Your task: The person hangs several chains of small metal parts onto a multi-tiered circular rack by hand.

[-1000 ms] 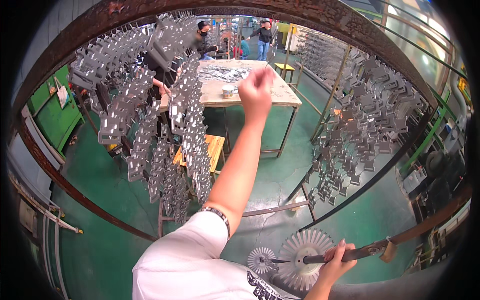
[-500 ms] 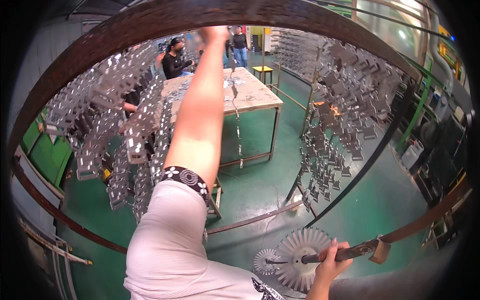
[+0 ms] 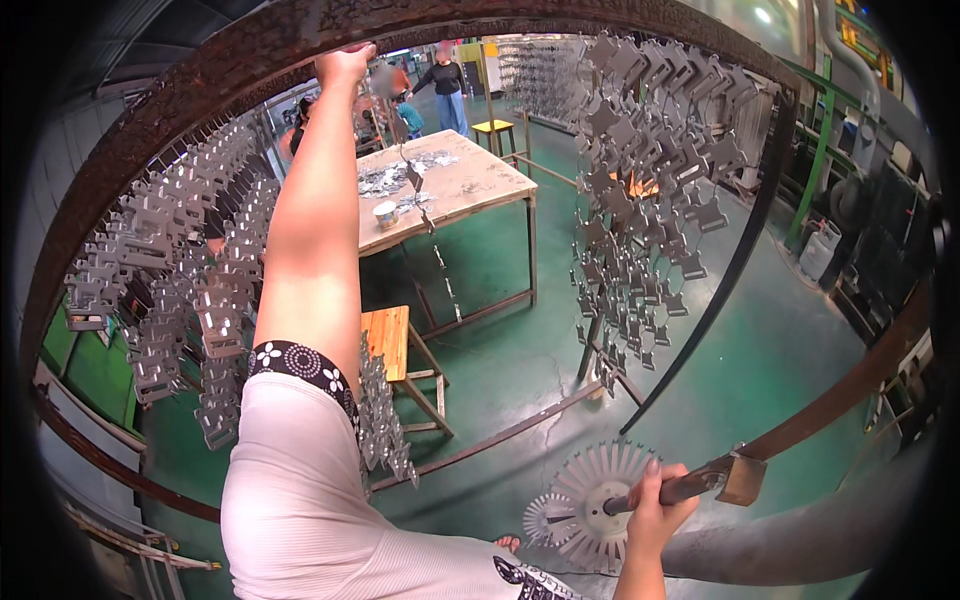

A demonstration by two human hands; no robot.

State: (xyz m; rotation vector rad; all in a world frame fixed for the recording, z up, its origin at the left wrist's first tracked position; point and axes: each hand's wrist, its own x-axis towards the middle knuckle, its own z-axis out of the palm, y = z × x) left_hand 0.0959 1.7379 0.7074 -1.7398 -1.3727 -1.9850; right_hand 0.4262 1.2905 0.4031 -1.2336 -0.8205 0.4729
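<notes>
My left arm reaches up to the rusty curved beam point(image 3: 440, 28). My left hand point(image 3: 345, 64) is closed at its underside; whether it grips the beam or something small there is hidden. A thin string of small metal parts point(image 3: 440, 262) hangs just right of that arm. Rows of strung grey metal brackets point(image 3: 165, 250) hang on the left, and more strung plates point(image 3: 655, 170) on the right. At lower right my right hand point(image 3: 660, 505) is wrapped around a dark metal rod point(image 3: 690, 484). Past the rod's end is a slotted metal disc point(image 3: 585, 480), beside a smaller toothed disc point(image 3: 545, 518).
A worn table point(image 3: 490, 185) holds scattered metal pieces and a tub point(image 3: 386, 213). A wooden stool point(image 3: 386, 340) stands near my raised arm. A person in dark top point(image 3: 443, 78) stands beyond the table, with others partly hidden. A low frame bar point(image 3: 500, 435) crosses above the green floor.
The view has shifted, and my left hand now shows further left along the beam. The stool and tub have come out from behind my arm. My right hand keeps hold of the rod.
</notes>
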